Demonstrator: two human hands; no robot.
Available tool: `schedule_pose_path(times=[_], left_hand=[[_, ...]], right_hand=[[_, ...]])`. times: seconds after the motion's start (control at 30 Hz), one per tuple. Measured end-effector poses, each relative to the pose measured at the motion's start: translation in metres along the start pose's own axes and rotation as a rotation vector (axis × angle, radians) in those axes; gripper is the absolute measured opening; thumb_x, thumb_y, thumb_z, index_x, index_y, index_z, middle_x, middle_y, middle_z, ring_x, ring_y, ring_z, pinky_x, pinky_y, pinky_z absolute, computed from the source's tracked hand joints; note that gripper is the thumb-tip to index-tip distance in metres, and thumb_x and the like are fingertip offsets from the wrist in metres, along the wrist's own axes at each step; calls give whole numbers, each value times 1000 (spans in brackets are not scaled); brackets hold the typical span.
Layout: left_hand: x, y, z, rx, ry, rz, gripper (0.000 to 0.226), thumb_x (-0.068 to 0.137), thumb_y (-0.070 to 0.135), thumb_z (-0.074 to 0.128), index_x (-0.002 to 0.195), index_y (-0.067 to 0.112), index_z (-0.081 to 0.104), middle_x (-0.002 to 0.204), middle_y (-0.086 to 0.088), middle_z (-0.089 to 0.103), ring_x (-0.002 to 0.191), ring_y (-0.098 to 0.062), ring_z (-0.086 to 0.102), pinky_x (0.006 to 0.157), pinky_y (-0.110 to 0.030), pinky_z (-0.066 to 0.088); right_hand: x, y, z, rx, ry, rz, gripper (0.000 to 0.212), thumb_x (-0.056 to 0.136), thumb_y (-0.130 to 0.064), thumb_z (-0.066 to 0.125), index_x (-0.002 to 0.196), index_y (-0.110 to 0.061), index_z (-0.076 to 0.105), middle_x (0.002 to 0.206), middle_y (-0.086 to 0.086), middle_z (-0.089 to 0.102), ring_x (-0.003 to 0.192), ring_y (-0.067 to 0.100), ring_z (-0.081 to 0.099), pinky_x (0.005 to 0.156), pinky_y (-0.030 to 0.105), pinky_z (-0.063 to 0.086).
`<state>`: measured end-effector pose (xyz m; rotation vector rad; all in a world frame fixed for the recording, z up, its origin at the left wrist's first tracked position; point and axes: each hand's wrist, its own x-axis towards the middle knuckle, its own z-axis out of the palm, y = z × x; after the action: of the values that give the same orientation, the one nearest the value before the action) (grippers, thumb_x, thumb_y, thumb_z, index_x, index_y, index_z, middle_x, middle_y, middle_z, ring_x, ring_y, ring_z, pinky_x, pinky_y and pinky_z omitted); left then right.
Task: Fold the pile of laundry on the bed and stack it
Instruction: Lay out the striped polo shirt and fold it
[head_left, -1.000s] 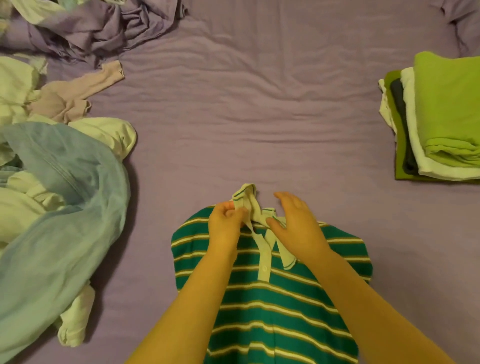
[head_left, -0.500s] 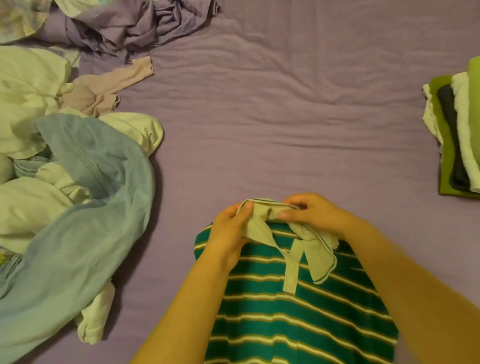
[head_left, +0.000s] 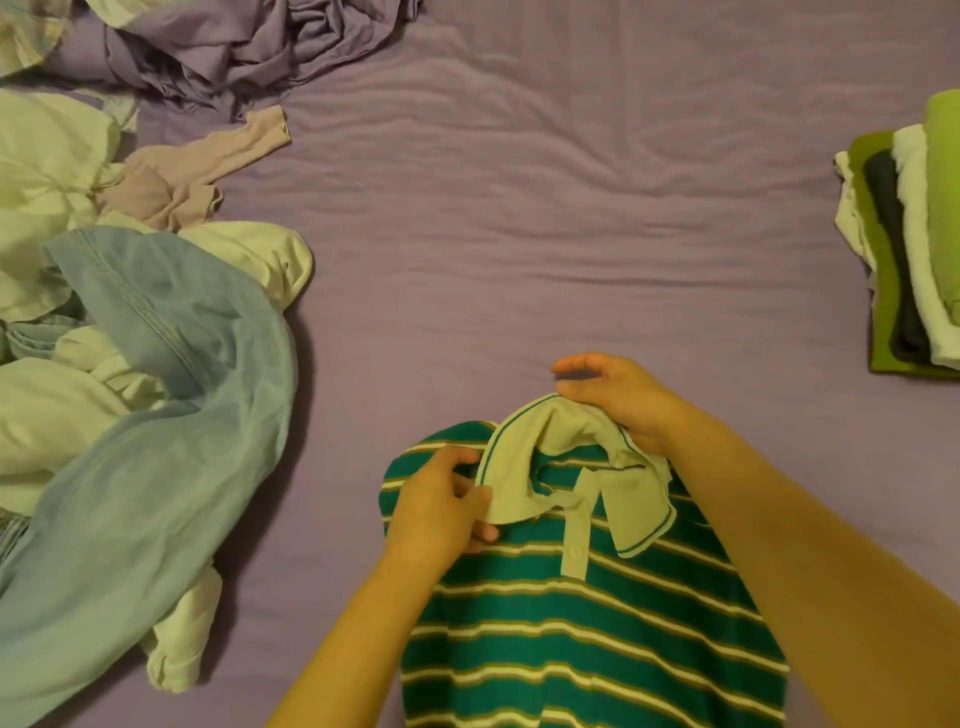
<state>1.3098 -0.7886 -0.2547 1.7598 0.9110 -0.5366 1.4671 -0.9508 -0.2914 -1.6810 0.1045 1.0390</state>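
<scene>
Collar (head_left: 545, 447) now spread open, was bunched. Left hand (head_left: 441, 506) fingers pinch its 9 o'clock edge; right hand (head_left: 618, 397) fingers pinch its 1 o'clock rim. Striped polo (head_left: 587, 639) flat on bed (head_left: 519, 234), 6 o'clock. No legible labels.

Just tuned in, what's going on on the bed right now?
A person is setting the collar of a green striped polo shirt laid flat on the purple bed. The left hand pinches the collar's left side; the right hand holds its back edge. An unfolded pile waits left, a folded stack right.
</scene>
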Motion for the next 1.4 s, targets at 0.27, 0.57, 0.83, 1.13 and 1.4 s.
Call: schedule_pose_path(times=[0.27, 0.57, 0.83, 1.13, 1.4], left_hand=[[20, 44, 30, 680, 164, 427, 42, 90, 46, 58, 124, 25, 46, 115, 4, 54, 96, -17, 56, 72, -30, 49], [-3, 17, 29, 349, 68, 213, 12, 98, 25, 46, 110, 28, 44, 79, 4, 60, 50, -13, 63, 52, -26, 57], [36, 66, 39, 816, 281, 651, 24, 93, 30, 53, 116, 22, 58, 103, 0, 61, 90, -20, 55, 66, -27, 39], [85, 82, 69, 1089, -104, 783, 29, 91, 20, 54, 120, 19, 54, 125, -1, 54, 121, -22, 39, 93, -31, 29], [81, 81, 36, 1055, -118, 912, 28, 98, 34, 48, 117, 19, 62, 109, -2, 64, 103, -22, 56, 81, -31, 40]], right_hand=[[-5, -1, -6, -6, 34, -91, 20, 90, -12, 62, 100, -30, 64, 108, 1, 66, 89, 18, 67, 73, 28, 57], [2, 0, -6, 21, 158, -69, 17, 90, -12, 60, 105, -19, 64, 98, 2, 70, 86, 18, 67, 76, 34, 56], [-51, 39, -9, -472, 484, -199, 46, 91, -38, 58, 133, -21, 50, 128, -1, 56, 113, 14, 51, 93, 28, 42], [-80, 63, -2, -464, 700, -130, 14, 96, -25, 52, 93, -16, 63, 89, 1, 61, 74, 6, 49, 69, 17, 43], [-72, 56, -22, -315, 735, -49, 24, 99, -17, 46, 115, -6, 61, 97, -3, 52, 87, 10, 46, 62, 1, 35]])
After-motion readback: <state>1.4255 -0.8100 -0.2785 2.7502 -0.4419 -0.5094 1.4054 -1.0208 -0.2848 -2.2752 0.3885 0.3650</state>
